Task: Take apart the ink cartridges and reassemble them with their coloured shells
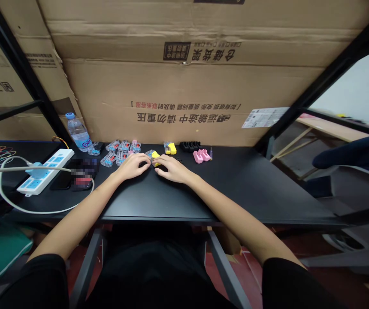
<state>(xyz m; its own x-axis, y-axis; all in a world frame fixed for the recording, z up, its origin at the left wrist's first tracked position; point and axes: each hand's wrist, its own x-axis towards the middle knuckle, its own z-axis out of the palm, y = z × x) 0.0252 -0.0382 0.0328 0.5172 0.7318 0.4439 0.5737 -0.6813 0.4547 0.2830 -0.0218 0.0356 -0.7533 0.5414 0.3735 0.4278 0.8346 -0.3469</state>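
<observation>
Both hands are together near the back middle of the black table. Between them lies a small clear-and-yellow plastic casing (155, 156), partly covered by my fingers. My left hand (134, 166) has its fingers bent around the casing's clear left side. On the yellow side, the curled fingers of my right hand (173, 168) grip the piece. Just left of my hands sit several clear plastic casings (110, 159) with blue and red parts inside. Behind my right hand is another clear-and-yellow casing (170, 148). Farther right are pink plastic pieces (201, 156) and black plastic pieces (190, 146).
A water bottle (79, 133) stands at the back left. In front of it are a white power strip (47, 171), cables and a dark phone (61, 180). Cardboard (184, 86) walls the back. Black metal posts flank the table (236, 193). Another person's green clothing (4, 253) shows at lower left.
</observation>
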